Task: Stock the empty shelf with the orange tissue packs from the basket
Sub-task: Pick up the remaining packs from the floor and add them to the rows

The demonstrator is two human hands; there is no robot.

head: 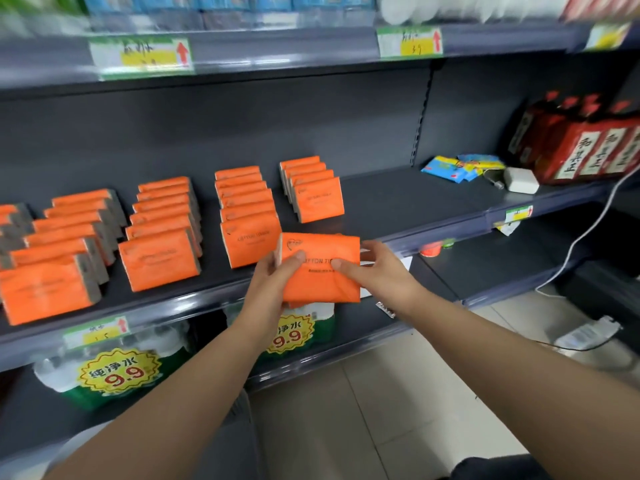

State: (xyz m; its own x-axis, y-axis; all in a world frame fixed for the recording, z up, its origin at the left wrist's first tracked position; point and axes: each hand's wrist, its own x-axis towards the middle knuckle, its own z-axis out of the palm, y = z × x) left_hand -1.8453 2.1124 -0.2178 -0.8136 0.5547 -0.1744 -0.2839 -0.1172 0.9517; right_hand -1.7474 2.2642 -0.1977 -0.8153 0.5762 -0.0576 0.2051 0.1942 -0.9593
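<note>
Gripped from both sides, one orange tissue pack, printed face toward the camera and slightly tilted, at the front edge of the dark shelf; cannot tell whether touching that edge. Held on the left by the left hand, fingers curled behind the pack and thumb pressed on its face; pinched on the right by the right hand, thumb likewise on the face. Behind it on the shelf, standing upright in rows running front to back, the stocked packs, with the shortest row farthest right, just beyond the held pack. Farther right on the same level, well apart from the rows: blue packets, a white adapter, red boxes. Underneath, on the lower shelf: bottled water with yellow 9.9 stickers.
</note>
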